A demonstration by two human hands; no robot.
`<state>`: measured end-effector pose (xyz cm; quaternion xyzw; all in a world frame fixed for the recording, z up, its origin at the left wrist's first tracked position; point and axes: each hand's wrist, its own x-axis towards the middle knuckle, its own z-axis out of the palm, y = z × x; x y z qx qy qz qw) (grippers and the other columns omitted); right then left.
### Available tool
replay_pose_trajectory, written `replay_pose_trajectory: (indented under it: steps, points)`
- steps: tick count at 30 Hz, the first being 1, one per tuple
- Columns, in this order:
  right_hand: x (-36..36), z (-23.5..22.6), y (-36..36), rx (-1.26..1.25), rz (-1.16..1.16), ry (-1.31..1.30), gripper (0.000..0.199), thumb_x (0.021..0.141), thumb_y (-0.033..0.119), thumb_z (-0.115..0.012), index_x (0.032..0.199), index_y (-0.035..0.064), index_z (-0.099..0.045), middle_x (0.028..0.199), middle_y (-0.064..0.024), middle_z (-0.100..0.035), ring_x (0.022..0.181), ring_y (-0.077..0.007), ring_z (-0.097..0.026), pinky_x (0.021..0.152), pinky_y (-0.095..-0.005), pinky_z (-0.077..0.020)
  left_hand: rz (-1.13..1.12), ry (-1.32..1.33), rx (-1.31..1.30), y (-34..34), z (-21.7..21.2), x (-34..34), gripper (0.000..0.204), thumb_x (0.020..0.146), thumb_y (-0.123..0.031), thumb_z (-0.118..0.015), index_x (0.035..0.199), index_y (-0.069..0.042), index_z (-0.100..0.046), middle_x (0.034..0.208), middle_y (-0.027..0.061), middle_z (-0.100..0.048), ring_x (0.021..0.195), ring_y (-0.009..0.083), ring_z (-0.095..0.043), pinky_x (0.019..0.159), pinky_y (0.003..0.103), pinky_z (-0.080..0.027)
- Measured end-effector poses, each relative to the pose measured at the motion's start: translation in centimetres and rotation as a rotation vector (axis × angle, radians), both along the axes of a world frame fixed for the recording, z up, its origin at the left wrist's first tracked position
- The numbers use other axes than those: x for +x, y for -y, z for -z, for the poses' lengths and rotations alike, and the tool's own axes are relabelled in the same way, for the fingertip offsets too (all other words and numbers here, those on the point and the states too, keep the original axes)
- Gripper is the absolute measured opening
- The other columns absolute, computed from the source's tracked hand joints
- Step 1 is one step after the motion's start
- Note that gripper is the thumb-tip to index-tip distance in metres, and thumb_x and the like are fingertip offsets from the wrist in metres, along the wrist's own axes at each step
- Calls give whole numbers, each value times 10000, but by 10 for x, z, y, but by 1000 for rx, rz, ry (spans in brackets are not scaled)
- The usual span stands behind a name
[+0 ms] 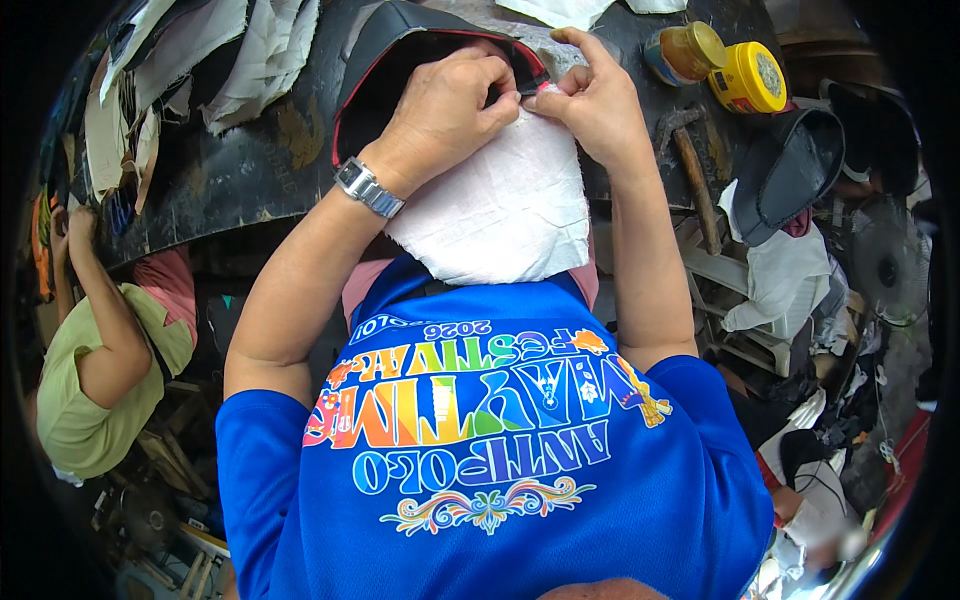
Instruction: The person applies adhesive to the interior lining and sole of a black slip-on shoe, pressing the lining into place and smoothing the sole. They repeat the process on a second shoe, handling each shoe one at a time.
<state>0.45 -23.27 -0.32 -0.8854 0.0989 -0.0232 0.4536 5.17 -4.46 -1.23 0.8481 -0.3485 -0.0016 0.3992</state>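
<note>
A black, leather-like shaped piece with a red inner edge (pixel 385 48), perhaps a shoe upper, lies at the near edge of the table. White fabric (pixel 490 215) hangs from it towards my lap. My left hand (pixel 445 110), with a metal watch on its wrist, is closed, its fingertips pinching the piece's edge where the white fabric meets it. Close beside it, the thumb of my right hand (pixel 600 105) presses the same edge against bent fingers, the index finger raised. A small bit of red shows between the two hands.
On the dark table (pixel 250 175) stand a yellow tub (pixel 748 82) and a yellow-lidded jar (pixel 686 54), with a hammer (pixel 697 180) near them. White sheets (pixel 270 65) lie far left. Another black piece (pixel 790 175) rests at right. A person (pixel 110 380) works at left.
</note>
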Motion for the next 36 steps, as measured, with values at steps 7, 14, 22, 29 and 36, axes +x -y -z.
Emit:
replay_pose_trajectory:
  steps: [7, 14, 22, 29, 36]
  points:
    - [3, 4, 6, 10, -28, 24, 837, 693, 15, -820, 1467, 25, -501, 647, -9, -601, 569, -77, -554, 527, -232, -424, 91, 63, 43, -3, -1, -4, 202, 838, -140, -739, 998, -25, -693, 1055, 137, -656, 954, 310, -670, 866, 399, -537]
    - [8, 4, 18, 231, -45, -11, 885, 700, -21, -815, 1503, 40, -448, 722, -7, -600, 595, -66, -558, 506, -228, -430, 10, -19, 18, -3, -2, -12, 386, 821, -112, -760, 1179, -52, -629, 1138, 144, -620, 1069, 310, -639, 959, 385, -514]
    - [-8, 18, 6, -293, -349, 675, 669, 764, -72, -702, 1386, 147, -590, 1100, -79, -689, 894, -242, -626, 806, -365, -522, -12, -17, -42, -2, 2, -12, 441, 800, -101, -778, 1205, -52, -612, 1110, 142, -619, 1061, 304, -641, 957, 393, -518]
    - [-5, 17, 11, -130, -395, 475, 605, 830, -83, -671, 1390, 123, -568, 1026, -98, -716, 894, -240, -695, 814, -358, -568, -56, 83, -41, -5, 0, -22, 335, 809, -98, -784, 1108, -49, -641, 1118, 107, -633, 1005, 296, -661, 921, 391, -533]
    - [-10, 23, 10, -10, -258, 396, 594, 884, -20, -698, 1424, 126, -497, 971, -98, -746, 920, -193, -728, 876, -316, -565, 7, 413, 77, -14, 3, -36, 136, 880, -148, -726, 999, -87, -740, 1062, 97, -671, 1005, 267, -670, 926, 388, -539]
